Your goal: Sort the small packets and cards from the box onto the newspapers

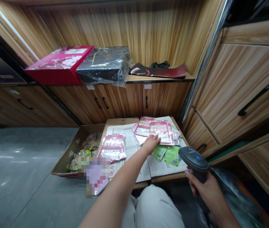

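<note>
Gripped in the right hand (208,186) is the scanner (193,158), while the left hand (151,143), whether pinching I cannot tell, touches pink packets (160,128) piled loosely over newspaper (158,167), where a push could slide them across the green packets (172,155).

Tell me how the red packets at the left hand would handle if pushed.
The red packets near the left hand look glossy and overlap loosely, so they would probably slide over one another. They lie thin and flat, so rolling or tipping seems unlikely.
</note>
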Available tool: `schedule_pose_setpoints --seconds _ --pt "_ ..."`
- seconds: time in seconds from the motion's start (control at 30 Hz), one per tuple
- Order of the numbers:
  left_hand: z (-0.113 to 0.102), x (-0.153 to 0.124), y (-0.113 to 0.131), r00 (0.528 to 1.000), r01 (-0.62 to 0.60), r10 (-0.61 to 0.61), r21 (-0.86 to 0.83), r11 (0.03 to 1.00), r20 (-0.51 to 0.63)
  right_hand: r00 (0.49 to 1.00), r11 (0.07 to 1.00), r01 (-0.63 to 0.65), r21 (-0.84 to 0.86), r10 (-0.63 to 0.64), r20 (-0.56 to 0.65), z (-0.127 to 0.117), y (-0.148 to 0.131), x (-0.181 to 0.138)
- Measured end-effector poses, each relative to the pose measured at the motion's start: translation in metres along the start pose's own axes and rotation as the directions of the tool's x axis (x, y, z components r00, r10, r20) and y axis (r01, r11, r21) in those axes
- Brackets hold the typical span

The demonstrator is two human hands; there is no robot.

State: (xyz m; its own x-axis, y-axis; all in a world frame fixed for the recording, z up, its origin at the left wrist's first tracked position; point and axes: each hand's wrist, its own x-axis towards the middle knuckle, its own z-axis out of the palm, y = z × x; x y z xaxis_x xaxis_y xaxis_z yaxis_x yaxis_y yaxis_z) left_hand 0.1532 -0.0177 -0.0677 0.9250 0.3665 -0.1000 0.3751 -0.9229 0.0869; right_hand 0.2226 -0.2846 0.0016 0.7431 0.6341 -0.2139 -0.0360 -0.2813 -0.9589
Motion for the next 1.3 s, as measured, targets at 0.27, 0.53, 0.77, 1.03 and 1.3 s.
schedule_pose_setpoints --seconds 0.27,0.53,0.77,1.03,1.3 --pt "0.004 0.01 0.014 0.999 0.023 -0.024 -0.025 0.999 -0.032 0.995 1.0 0.007 -0.009 -0.008 -0.099 -0.002 0.001 -0.006" --pt "0.01 0.009 0.01 0.998 0.063 -0.063 -0.029 0.998 0.006 0.993 1.0 -0.004 -0.021 0.002 -0.117 0.004 -0.002 -0.017" --pt "0.011 0.006 0.006 0.999 0.039 -0.039 -0.054 0.998 -0.003 0.994 0.999 -0.012 -0.032 0.009 -0.111 0.008 -0.003 -0.019" --pt "-0.015 -0.016 -0.03 0.976 0.149 -0.169 -0.15 0.978 -0.137 0.998 0.996 0.009 -0.084 -0.015 -0.065 0.007 0.005 -0.023" --pt "-0.036 -0.126 -0.127 0.684 0.73 -0.728 -0.029 0.683 0.057 1.0 0.997 0.017 -0.073 -0.016 0.017 0.018 0.004 -0.032"
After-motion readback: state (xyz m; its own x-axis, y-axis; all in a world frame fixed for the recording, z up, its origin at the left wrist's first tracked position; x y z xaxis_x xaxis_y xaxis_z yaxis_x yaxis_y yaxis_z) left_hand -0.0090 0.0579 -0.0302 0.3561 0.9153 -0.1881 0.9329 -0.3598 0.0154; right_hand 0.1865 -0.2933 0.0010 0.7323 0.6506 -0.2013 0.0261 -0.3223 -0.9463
